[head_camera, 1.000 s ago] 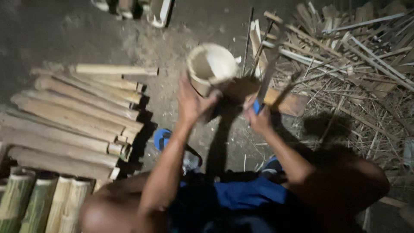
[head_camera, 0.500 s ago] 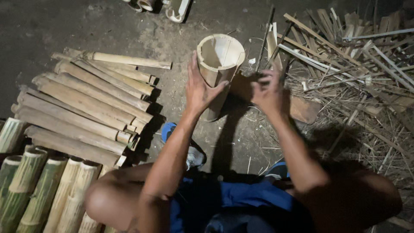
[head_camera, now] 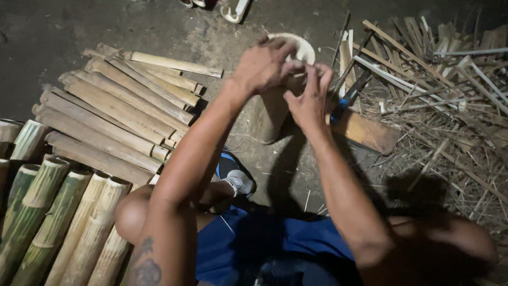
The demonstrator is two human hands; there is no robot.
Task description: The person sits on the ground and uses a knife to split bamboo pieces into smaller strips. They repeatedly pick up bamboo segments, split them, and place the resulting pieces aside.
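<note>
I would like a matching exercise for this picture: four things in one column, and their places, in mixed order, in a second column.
Things:
1. hollow bamboo tube
2. pile of thin bamboo strips
3. green bamboo sections
4. blue-handled knife

Places:
A. bottom left corner, lying side by side
B. upright at the centre, with the left hand and the right hand at its rim
C. on the ground at the right side
D. just right of the right hand, beside a wooden block

Pairs: 1-B, 2-C, 3-A, 4-D
</note>
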